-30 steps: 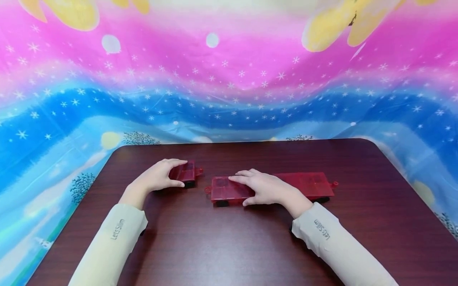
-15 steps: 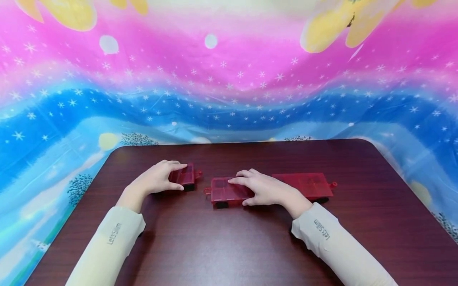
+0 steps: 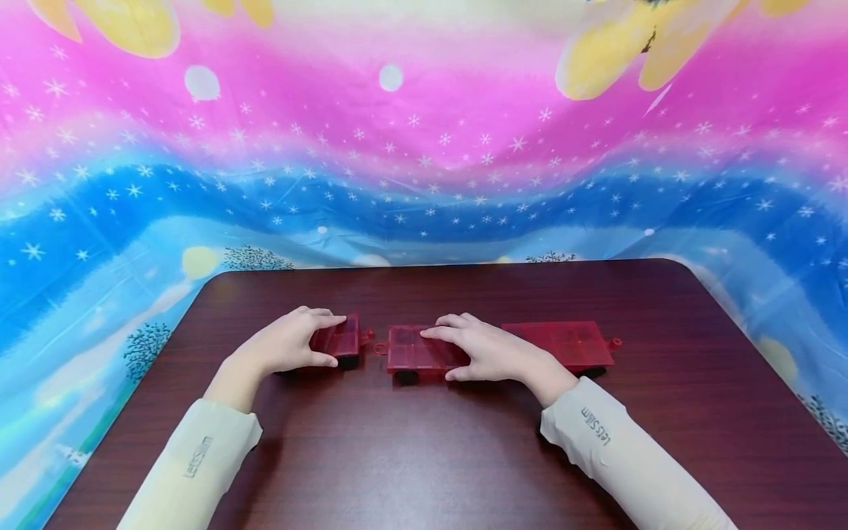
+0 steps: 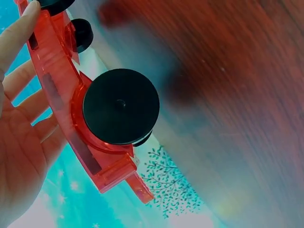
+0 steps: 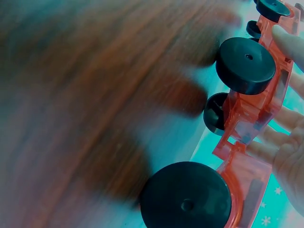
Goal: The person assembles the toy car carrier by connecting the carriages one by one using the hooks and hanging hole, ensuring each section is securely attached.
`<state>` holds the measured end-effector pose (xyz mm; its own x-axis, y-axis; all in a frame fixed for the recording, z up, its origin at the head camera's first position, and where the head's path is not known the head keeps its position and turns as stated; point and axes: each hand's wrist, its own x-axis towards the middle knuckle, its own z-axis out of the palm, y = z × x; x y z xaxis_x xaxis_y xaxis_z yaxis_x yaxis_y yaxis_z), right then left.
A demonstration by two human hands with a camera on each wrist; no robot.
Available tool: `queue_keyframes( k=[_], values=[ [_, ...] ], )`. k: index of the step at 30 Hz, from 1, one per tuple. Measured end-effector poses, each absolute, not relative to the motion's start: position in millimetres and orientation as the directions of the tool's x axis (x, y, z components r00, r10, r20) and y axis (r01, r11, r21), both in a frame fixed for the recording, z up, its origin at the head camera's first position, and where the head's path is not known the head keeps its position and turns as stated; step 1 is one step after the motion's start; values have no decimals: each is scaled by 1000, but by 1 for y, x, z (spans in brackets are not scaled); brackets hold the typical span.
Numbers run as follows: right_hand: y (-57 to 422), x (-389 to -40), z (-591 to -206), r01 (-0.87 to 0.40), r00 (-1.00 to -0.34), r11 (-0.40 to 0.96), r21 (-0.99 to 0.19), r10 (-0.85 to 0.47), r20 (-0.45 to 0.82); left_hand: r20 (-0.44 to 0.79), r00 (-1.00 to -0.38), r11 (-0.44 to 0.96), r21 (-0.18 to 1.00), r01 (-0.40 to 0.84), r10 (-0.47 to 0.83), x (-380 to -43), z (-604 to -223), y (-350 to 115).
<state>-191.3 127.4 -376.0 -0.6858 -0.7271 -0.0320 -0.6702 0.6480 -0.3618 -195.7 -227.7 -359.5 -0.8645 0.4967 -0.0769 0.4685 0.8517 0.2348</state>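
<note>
My left hand (image 3: 285,342) grips a translucent red toy car base (image 3: 344,340) with black wheels, thumb on its near side and fingers over its far side. A small hook (image 3: 367,335) sticks out of its right end. Just right of that, a small gap away, is the ring (image 3: 380,348) of a second red car base (image 3: 411,347). My right hand (image 3: 493,350) holds this one and hides its right part. A third red car base (image 3: 573,342) extends to the right; in the right wrist view its end (image 5: 240,164) meets the second base.
All the bases are on a dark brown wooden table (image 3: 424,456) with rounded far corners. A patterned cloth (image 3: 424,191) in pink and blue hangs behind it and along its sides. Another ring (image 3: 616,344) juts from the third base's right end.
My left hand has drawn its car base nearer to me, bringing its hook more level with the second base's ring. The right-hand bases have shifted slightly left.
</note>
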Motion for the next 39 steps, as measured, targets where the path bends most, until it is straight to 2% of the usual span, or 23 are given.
queue_keyframes(
  k=[14, 39],
  values=[
    [129, -190, -376, -671, -688, 647, -363, -726, -22, -105, -863, 857, 225, 464, 494, -180, -355, -218],
    [127, -196, -376, -673, -694, 667, -320, -719, -39, -94, -856, 846, 243, 475, 508, -175, -360, -215]
  ],
)
